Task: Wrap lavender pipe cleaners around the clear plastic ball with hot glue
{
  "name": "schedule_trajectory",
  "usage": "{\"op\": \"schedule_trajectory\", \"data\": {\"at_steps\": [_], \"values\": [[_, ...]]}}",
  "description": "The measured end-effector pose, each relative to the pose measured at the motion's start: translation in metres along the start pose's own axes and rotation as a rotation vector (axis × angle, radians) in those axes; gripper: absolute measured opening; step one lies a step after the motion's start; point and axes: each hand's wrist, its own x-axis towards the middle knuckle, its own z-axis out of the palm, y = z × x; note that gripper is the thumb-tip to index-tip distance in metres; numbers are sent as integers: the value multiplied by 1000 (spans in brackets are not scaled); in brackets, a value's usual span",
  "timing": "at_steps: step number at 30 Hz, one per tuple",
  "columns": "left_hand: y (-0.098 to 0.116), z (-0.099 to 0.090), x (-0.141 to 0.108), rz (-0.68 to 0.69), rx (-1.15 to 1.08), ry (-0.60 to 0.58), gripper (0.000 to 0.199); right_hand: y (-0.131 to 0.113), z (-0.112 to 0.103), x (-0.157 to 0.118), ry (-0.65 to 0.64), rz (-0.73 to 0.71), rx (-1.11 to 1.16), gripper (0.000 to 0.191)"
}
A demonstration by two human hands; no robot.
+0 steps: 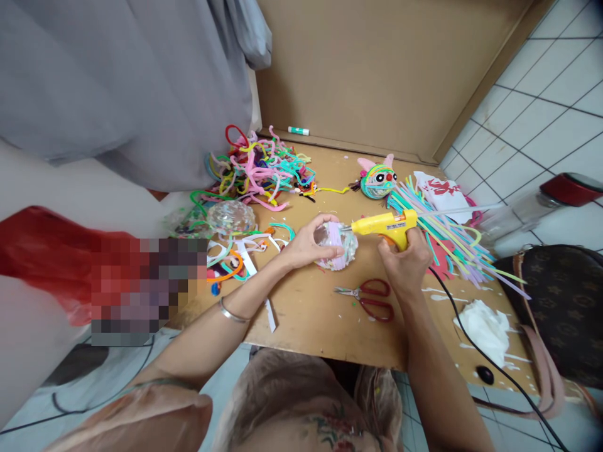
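My left hand (313, 245) holds a clear ball (347, 250) partly wrapped in light purple strips, its thumb and fingers round the left side. In my right hand (409, 258) is a yellow glue gun (384, 227), gripped by its handle. The gun's metal nozzle points left and meets the ball's upper part; whether it touches cannot be told. Red-handled scissors (372, 300) lie on the brown table (301, 326) below the ball. Behind the gun sits a decorated round figure (378, 179) with pink ears, eyes and a red nose.
Tangled pipe cleaners (259, 169) and another clear ball (232, 218) lie at the left. Straight pipe cleaners (447, 235), crumpled white tissue (485, 329), a clear bottle (522, 210) and a brown bag (560, 307) are at the right. The gun's black cord (464, 326) runs over the right edge.
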Motion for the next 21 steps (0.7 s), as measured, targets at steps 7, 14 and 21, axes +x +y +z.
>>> {"op": "schedule_trajectory", "data": {"at_steps": [7, 14, 21], "values": [[-3, 1, 0, -5, -20, 0, 62, -1, -1, 2, -16, -18, 8, 15], [-2, 0, 0, 1, -25, -11, 63, -4, -4, 3, -36, -5, 44, 16], [-4, -1, 1, -4, -17, -9, 63, -4, -5, 3, -13, -15, 21, 16]]}}
